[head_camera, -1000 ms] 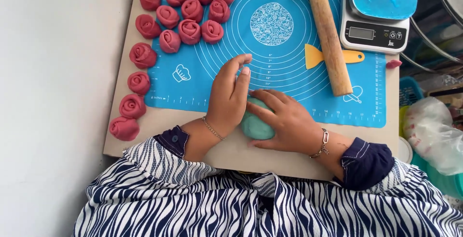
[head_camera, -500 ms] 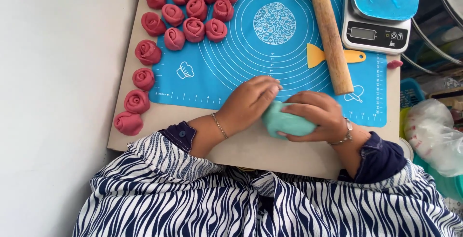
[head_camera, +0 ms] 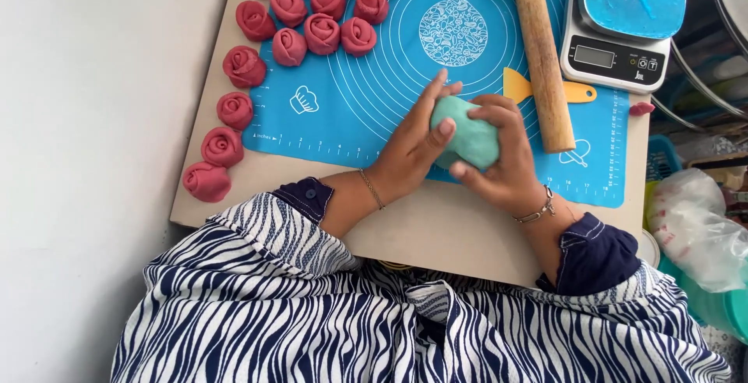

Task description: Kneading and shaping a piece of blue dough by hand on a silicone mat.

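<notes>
We hold a teal dough ball between both hands, just above the blue silicone baking mat, near the middle of the surface's near edge. Our left hand cups its left side, fingers pressed together and laid flat on the dough. Our right hand wraps it from the right, fingers curled over the top and underneath. A wooden rolling pin lies just to the right of the hands, over a yellow scraper. Red dough roses sit in rows at the far left corner and down the left edge. A kitchen scale stands at the far right corner.
</notes>
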